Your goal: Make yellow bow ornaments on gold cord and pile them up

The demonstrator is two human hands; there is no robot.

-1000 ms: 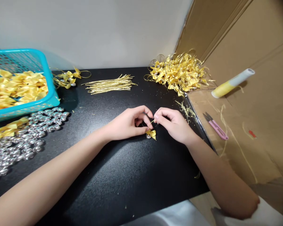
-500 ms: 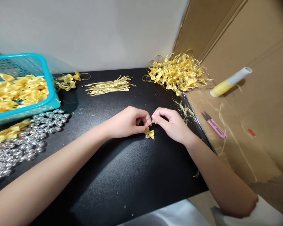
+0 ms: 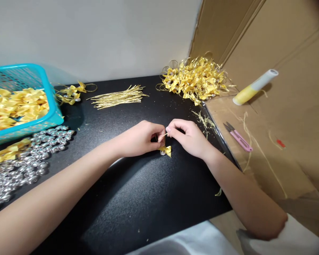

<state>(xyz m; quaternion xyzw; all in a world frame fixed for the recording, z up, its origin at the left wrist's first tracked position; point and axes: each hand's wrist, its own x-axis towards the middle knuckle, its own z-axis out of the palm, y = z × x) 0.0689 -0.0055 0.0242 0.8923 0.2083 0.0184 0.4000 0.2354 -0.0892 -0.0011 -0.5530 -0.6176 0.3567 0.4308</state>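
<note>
My left hand [image 3: 140, 139] and my right hand [image 3: 188, 136] meet at the middle of the black table [image 3: 138, 198]. Both are closed in a pinch on a thin gold cord [image 3: 162, 135] that runs between their fingertips. Just below them lies a small yellow ribbon bow [image 3: 166, 150] with a silver bead under it, touching my left thumb side. The cord appears tied to the bow; the knot itself is hidden by my fingers.
A teal basket [image 3: 51, 106] of yellow bows stands at the left, with silver beads [image 3: 29, 161] spread in front. Cut gold cords [image 3: 117, 97] lie at the back, a heap of finished bows [image 3: 194, 78] back right. Pink snips [image 3: 238, 137] and a yellow-white tube [image 3: 255, 86] rest on cardboard.
Both hands have drifted slightly left with the bow, and their fingertips have closed tighter together on the cord. The view has shifted a little.
</note>
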